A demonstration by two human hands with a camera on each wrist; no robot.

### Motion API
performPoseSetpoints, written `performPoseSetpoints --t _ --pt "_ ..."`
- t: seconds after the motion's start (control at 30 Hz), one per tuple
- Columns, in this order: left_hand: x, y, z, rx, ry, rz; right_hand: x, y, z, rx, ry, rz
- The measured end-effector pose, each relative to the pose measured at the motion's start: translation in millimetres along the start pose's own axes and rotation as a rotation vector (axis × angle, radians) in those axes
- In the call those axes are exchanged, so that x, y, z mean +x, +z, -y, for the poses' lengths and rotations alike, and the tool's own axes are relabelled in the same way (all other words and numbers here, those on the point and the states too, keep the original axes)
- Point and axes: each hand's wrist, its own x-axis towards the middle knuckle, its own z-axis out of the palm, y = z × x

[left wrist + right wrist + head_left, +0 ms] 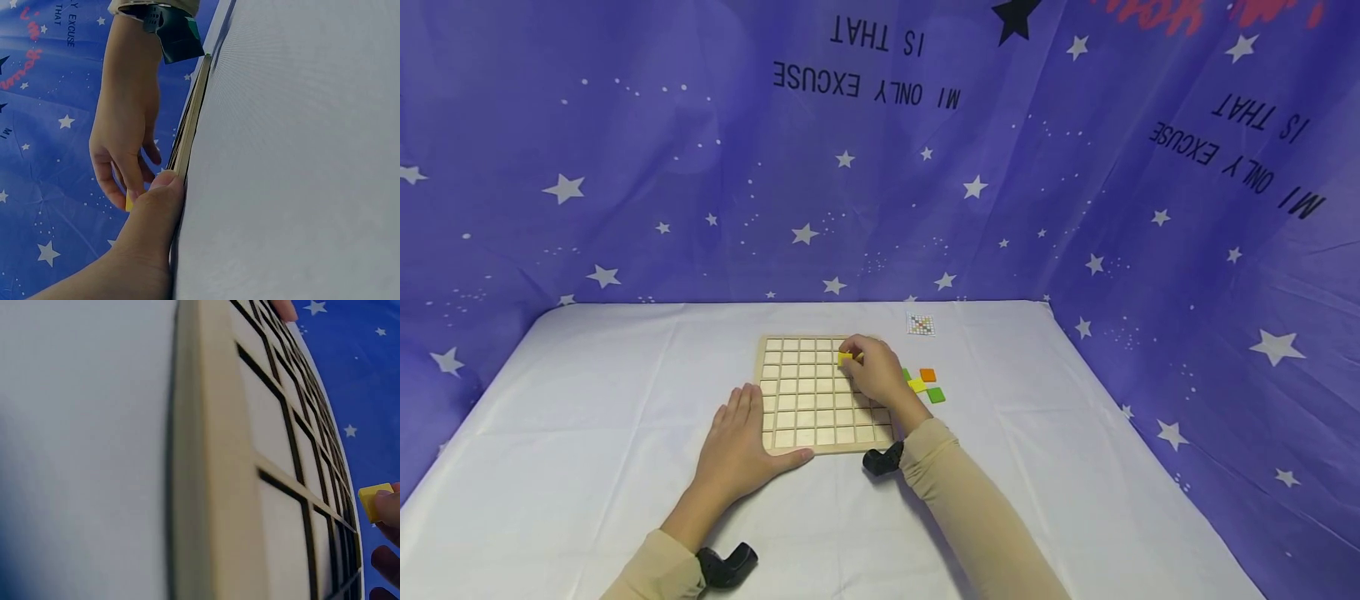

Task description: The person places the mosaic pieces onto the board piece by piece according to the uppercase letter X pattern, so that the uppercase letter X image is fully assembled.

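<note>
Right-hand grip [874, 369] is pinching a yellow tile [845, 359] above the grid board [805, 404].
Left-hand grip [737, 446], thumb spread from straight fingers, is touching the board's left and near edges; loose tiles [928, 375] are lying right of it on the desk [1052, 475], a patterned card [921, 324] farther back.

I can't see several cells of the wooden grid board [824, 400]; the right hand [877, 371] covers them, along with part of the pinched yellow tile [845, 359] and a green tile [906, 375]. The gridded card's [921, 325] marks are too tiny to read. Red lettering [1183, 17] runs off the top edge.
</note>
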Motion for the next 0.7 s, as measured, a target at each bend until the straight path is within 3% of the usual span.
performPoseSetpoints --t 0.7 --pt "-1.0 -0.7 -1.8 0.004 -0.003 0.002 -0.7 8.6 -1.9 -0.105 -0.022 0.006"
